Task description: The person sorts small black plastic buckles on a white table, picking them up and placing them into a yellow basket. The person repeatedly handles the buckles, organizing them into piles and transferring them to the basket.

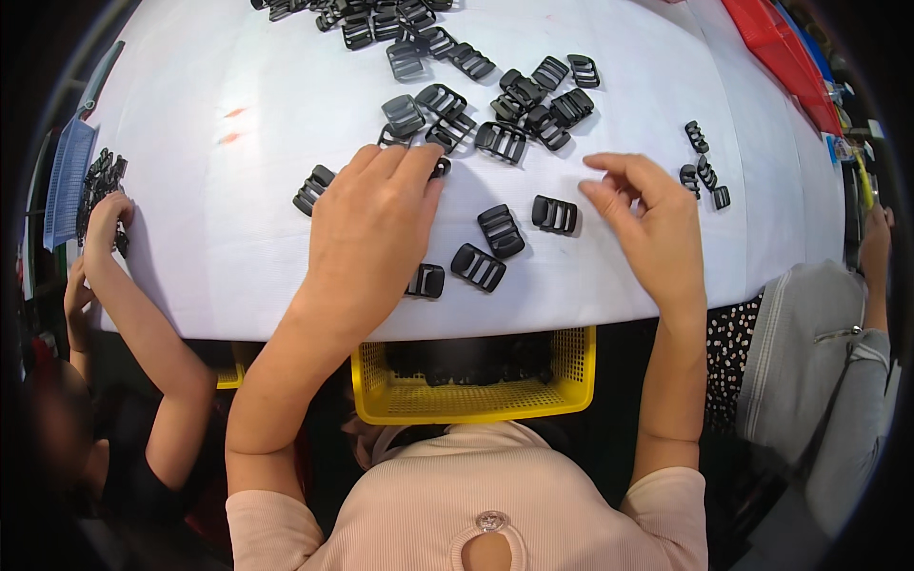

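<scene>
Black plastic strap buckles with crossbars lie scattered over the white table. My left hand bends its fingers down at the near edge of a loose group of buckles; a bit of one black buckle shows at its fingertips, the rest hidden beneath the hand. My right hand hovers to the right with thumb and forefinger apart and nothing visible between them. Nearest to it is a single buckle. Two more buckles, one upper and one lower, lie between my hands. Another sits partly behind my left wrist.
A yellow basket holding dark pieces is below the table's near edge. More buckles are heaped at the far side, several at the right. A person's arm reaches dark parts at the left; another person sits at the right.
</scene>
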A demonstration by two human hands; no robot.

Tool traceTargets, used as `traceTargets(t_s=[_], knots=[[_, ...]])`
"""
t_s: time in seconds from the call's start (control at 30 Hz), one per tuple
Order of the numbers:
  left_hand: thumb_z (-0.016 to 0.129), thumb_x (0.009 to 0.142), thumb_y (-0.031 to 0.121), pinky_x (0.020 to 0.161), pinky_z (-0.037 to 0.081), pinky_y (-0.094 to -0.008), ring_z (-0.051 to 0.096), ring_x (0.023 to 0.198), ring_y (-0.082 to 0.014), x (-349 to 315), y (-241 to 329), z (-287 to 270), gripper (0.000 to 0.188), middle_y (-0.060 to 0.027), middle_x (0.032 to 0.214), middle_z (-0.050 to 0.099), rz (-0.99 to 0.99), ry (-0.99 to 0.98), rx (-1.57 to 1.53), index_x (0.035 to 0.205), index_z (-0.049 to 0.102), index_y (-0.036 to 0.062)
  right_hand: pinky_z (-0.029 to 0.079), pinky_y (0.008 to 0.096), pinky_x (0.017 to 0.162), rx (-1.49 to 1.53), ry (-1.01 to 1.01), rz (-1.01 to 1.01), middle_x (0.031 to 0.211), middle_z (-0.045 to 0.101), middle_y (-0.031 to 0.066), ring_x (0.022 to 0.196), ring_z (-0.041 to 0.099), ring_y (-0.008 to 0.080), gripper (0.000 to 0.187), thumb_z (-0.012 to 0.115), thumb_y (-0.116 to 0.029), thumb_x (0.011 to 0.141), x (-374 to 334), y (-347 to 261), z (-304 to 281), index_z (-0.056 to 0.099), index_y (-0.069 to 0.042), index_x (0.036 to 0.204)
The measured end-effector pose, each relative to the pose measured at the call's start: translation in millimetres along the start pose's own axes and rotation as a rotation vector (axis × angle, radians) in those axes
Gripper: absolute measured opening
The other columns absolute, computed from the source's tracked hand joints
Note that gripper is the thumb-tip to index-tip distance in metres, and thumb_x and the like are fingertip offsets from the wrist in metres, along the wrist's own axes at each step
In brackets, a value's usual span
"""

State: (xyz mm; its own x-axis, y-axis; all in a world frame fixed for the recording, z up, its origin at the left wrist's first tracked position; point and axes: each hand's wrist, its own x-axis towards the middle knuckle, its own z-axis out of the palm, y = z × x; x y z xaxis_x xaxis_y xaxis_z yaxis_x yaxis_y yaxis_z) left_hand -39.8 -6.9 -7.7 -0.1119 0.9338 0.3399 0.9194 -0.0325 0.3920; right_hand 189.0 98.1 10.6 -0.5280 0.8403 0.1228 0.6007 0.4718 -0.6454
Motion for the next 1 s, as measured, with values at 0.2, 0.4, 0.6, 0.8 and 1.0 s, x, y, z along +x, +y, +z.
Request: traceTargets(t_s=[0.2,0.4,0.6,0.8,1.0], knots=[[0.075,0.082,0.009,0.071,0.051,-0.0332,0.062,0.08,-0.0231,5,14,-18,0.025,-0.0095,0.091,0.068,-0.337,-0.32,-0.418,0.107,0.071,0.0049,0.051,0.0339,0.066,-0.049,0.113,-0.364,0.088,0.065,0.0062,0.076,0.062,0.0224,0.018,0.076,-0.012,0.079,26,-5,32,0.07,-0.005,0.095],[0.077,0.08,0.01,0.073,0.051,-0.0335,0.063,0.085,-0.0244,8,-13,-7,0.024,-0.0079,0.095,0.069,0.055,0.059,-0.04,0.103,0.072,0.0049,0.051,0.0349,0.066,-0.104,0.107,-0.444,0.083,0.064,0.0056,0.074,0.063,0.0228,0.011,0.073,-0.013,0.082,30,-10,51,0.068,-0.005,0.088],[0.076,0.081,0.018,0.073,0.048,-0.0374,0.06,0.087,-0.0243,26,-14,13,0.02,-0.005,0.09,0.064,0.162,0.1,0.078,0.095,0.069,0.0066,0.044,0.0221,0.061,0.432,-0.497,0.19,0.076,0.066,0.0007,0.065,0.056,0.0064,0.017,0.067,-0.015,0.093,42,-13,13,0.069,0.001,0.095],[0.071,0.086,0.014,0.071,0.051,-0.0361,0.063,0.08,-0.0253,29,-13,11,0.017,-0.0099,0.087,0.068,0.113,0.044,0.065,0.097,0.07,0.0012,0.053,0.0331,0.072,0.042,-0.23,0.123,0.087,0.073,0.0144,0.074,0.068,0.024,0.02,0.067,-0.014,0.086,44,-8,10,0.071,0.001,0.099],[0.069,0.09,0.022,0.057,0.047,-0.0328,0.061,0.054,-0.0196,32,-5,-8,0.025,-0.0129,0.066,0.067,-0.265,-0.285,-0.288,0.084,0.072,-0.0027,0.053,0.0368,0.074,0.084,-0.01,-0.161,0.093,0.069,0.0079,0.077,0.066,0.0269,0.013,0.067,-0.014,0.087,56,-7,24,0.071,-0.006,0.097]])
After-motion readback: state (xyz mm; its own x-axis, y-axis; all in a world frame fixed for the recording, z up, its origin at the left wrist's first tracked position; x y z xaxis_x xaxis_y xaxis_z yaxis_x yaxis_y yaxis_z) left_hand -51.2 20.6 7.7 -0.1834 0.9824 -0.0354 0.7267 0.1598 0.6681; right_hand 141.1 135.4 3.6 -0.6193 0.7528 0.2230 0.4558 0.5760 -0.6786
